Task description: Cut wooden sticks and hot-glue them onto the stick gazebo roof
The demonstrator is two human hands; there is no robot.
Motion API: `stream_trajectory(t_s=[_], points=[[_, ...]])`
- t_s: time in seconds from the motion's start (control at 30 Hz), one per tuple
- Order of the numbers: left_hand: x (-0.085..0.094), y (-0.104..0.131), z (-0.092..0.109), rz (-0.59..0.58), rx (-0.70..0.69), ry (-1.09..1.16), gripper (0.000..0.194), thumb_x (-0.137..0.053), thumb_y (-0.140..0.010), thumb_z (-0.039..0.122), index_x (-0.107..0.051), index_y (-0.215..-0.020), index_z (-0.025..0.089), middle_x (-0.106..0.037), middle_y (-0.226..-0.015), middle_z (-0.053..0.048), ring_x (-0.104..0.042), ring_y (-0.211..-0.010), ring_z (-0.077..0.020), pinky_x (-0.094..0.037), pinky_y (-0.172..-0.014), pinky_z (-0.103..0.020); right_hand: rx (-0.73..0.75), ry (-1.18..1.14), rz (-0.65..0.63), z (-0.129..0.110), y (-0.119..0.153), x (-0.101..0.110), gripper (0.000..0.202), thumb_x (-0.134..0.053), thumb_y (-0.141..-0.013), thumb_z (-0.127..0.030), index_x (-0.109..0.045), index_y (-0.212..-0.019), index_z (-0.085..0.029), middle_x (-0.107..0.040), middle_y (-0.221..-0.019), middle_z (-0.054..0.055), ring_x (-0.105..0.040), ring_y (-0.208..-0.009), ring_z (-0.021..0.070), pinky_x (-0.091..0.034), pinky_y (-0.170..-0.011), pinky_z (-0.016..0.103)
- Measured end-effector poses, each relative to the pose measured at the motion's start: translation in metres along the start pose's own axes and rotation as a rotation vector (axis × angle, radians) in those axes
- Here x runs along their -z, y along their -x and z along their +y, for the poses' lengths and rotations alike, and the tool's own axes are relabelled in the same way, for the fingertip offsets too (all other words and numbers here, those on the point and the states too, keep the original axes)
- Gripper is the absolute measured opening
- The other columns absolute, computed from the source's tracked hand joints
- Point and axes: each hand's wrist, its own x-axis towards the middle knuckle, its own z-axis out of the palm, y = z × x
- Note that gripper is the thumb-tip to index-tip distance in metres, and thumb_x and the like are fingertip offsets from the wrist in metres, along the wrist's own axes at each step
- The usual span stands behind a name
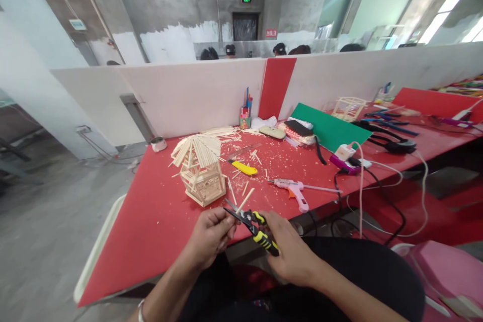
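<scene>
My left hand is closed in a pinch on a thin wooden stick, whose pale end points up and away over the table edge. My right hand grips the black-and-yellow handles of a pair of shears. Their blades are parted, with the stick between them, close to my left fingertips. Beyond my left hand stands a small house model built of wooden sticks, with a slatted, sloping roof. Some loose sticks lie between the model and my hands.
On the red table lie a yellow utility knife, a pink glue gun, wood scraps and a green board. A power strip with cables sits at the right. A white partition closes off the back.
</scene>
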Motion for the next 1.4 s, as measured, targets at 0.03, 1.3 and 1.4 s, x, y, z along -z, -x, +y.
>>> stream_trajectory(t_s=[0.03, 1.3, 1.4], points=[[0.001, 0.000, 0.001, -0.034, 0.038, 0.041, 0.029, -0.074, -0.064, 0.039, -0.061, -0.067, 0.013, -0.049, -0.044, 0.005, -0.021, -0.028, 0.0009, -0.013, -0.029, -0.015, 0.017, 0.006, -0.002, 0.002, 0.000, 0.000, 0.076, -0.047, -0.058, -0.012, -0.035, -0.132, -0.018, -0.048, -0.127, 0.013, -0.044, -0.119, 0.0290, -0.032, -0.101, 0.046], [0.022, -0.037, -0.030, 0.159, -0.281, -0.243, 0.027, -0.068, -0.069, 0.041, -0.067, -0.067, 0.014, -0.058, -0.050, 0.001, -0.045, -0.039, -0.0083, -0.036, -0.041, -0.020, -0.469, -1.505, -0.426, 0.001, 0.010, -0.001, 0.060, -0.047, -0.040, -0.004, -0.060, -0.097, -0.017, -0.052, -0.072, -0.002, -0.048, -0.060, 0.0095, -0.038, -0.060, 0.027], [0.020, -0.053, -0.037, 0.312, -0.359, -0.300, 0.014, -0.068, -0.069, 0.028, -0.072, -0.074, 0.016, -0.068, -0.066, -0.005, -0.062, -0.062, -0.0176, -0.049, -0.060, -0.027, -0.409, -1.548, -0.505, 0.003, 0.003, 0.001, 0.063, -0.047, -0.040, -0.002, -0.061, -0.099, -0.017, -0.052, -0.072, -0.002, -0.049, -0.060, 0.0094, -0.040, -0.063, 0.028]])
